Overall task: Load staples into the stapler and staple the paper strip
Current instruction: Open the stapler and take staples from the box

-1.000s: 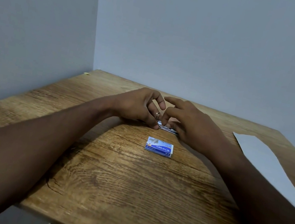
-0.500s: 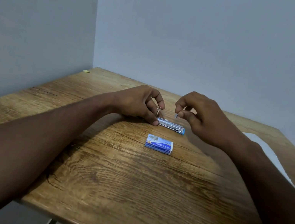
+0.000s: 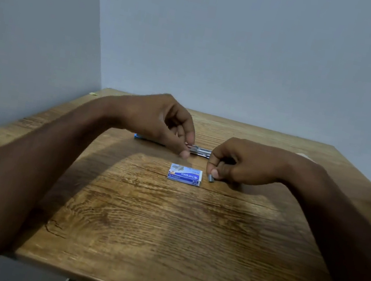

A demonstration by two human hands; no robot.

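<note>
Pale grey walls meet in a corner behind a wooden table. On it lies a small blue staple box, flat and shut, near the middle. Just beyond the box lies the stapler, opened out flat, its metal rail showing and a blue end poking out past the left wrist. The left hand is curled over the stapler, thumb and fingertips closed on its rail. The right hand, just right of the box, pinches a short grey strip of staples between thumb and forefinger, the other fingers tucked in. White paper peeks out at the table's far right edge.
</note>
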